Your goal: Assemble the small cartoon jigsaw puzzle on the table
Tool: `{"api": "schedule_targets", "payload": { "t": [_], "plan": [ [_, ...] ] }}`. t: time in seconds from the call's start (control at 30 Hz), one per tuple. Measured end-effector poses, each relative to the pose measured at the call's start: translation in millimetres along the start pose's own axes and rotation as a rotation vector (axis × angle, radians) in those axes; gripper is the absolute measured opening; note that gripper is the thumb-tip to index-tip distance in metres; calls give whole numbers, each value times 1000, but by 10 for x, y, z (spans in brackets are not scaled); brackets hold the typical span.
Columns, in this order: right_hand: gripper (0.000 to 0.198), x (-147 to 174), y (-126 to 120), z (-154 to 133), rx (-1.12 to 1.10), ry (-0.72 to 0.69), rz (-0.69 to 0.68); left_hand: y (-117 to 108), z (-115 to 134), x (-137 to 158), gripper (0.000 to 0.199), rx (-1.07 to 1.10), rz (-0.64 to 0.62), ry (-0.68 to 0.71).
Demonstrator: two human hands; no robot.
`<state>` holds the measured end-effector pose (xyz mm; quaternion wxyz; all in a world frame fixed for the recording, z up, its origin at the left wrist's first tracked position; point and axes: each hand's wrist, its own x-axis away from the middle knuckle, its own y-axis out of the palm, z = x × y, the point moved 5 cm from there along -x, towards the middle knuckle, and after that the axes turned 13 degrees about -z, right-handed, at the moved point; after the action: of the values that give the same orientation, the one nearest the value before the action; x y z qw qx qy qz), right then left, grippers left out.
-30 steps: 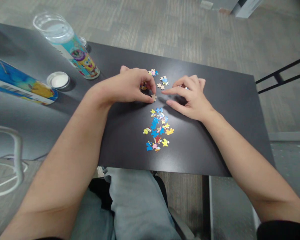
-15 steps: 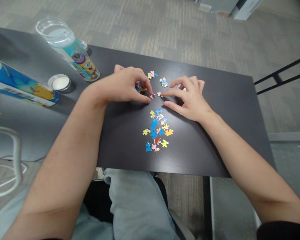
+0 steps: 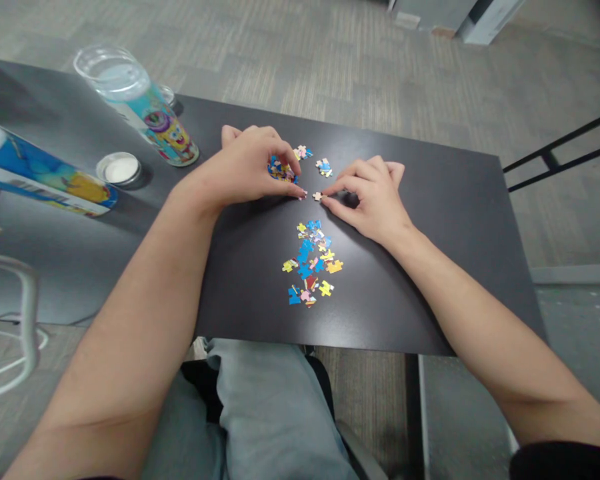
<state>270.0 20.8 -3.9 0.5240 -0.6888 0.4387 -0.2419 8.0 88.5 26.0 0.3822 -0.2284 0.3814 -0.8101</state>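
Observation:
My right hand pinches a small pale puzzle piece between thumb and forefinger, low over the dark table. Just left of it, a second small puzzle piece lies at the thumb tip of my left hand. The left forefinger is raised away from that thumb, leaving a gap between them. Behind this gap shows a pile of puzzle pieces, partly hidden by the hand. Two small clusters of pieces, one pink and yellow, one blue and white, lie beyond my hands.
Loose puzzle pieces are scattered on the table nearer to me. On the left stand a clear-topped cartoon tube, a second blue tube and a round lid. A white curved tube is at the lower left.
My right thumb and forefinger have closed on the pale piece. My left forefinger has lifted away from its thumb, showing more of the pile behind. The view has shifted slightly.

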Motion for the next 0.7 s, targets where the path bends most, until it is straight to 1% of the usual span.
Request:
{"api": "schedule_targets", "payload": {
  "t": [0.07,0.17,0.3,0.37,0.47,0.57,0.63,0.7],
  "plan": [
    [18,-6,8,22,-33,9,3,-1,-9,7,46,-33,11,-8],
    [14,-4,3,60,-57,21,18,73,27,-9,48,-75,29,-3],
    [13,15,-24,55,-41,8,37,232,115,-64,39,-124,101,35],
    [14,26,-37,42,-34,-1,36,312,152,-94,34,-152,116,59],
    [17,37,-62,41,-30,17,41,379,186,-114,33,-182,119,91],
    [21,40,-75,59,-14,66,34,370,193,-103,28,-192,116,115],
    [27,39,-68,68,4,91,19,343,185,-92,23,-186,117,119],
    [37,36,-50,74,35,107,-1,325,173,-89,20,-174,124,111]
  ]
}}
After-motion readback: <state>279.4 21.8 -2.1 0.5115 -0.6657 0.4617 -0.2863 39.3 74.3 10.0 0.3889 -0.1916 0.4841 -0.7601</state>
